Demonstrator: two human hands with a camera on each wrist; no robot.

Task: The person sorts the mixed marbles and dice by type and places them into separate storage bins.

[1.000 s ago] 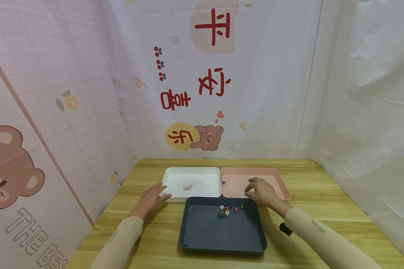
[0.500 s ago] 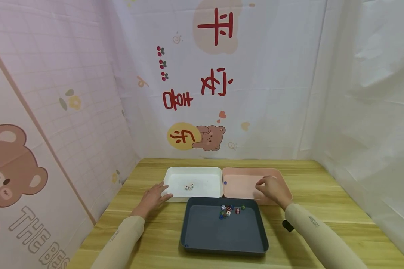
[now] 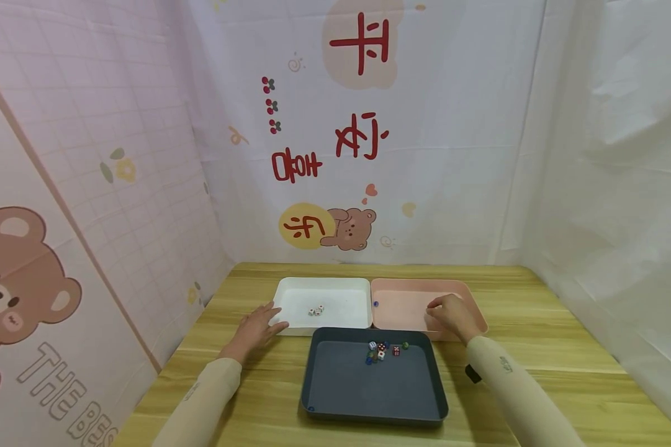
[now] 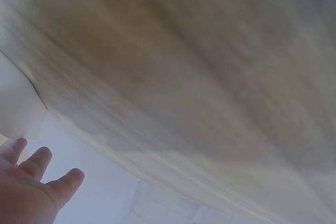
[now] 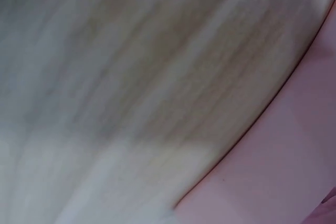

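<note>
My right hand is over the right part of the pink tray, thumb and fingertips drawn together low inside it. I cannot tell whether something small sits between them. One blue die lies at that tray's left side. My left hand rests its spread fingers at the left rim of the white tray; the left wrist view shows these fingers extended. Several white dice lie in the white tray. Mixed coloured dice cluster near the back of the dark grey tray.
The white and pink trays stand side by side, with the grey tray in front of them on the wooden table. Another blue die lies in the grey tray's front left corner. A printed curtain hangs behind the table.
My right hand has moved rightward and lower into the pink tray, its thumb and fingers closer together. The left hand stays at the white tray, and the view has shifted slightly.
</note>
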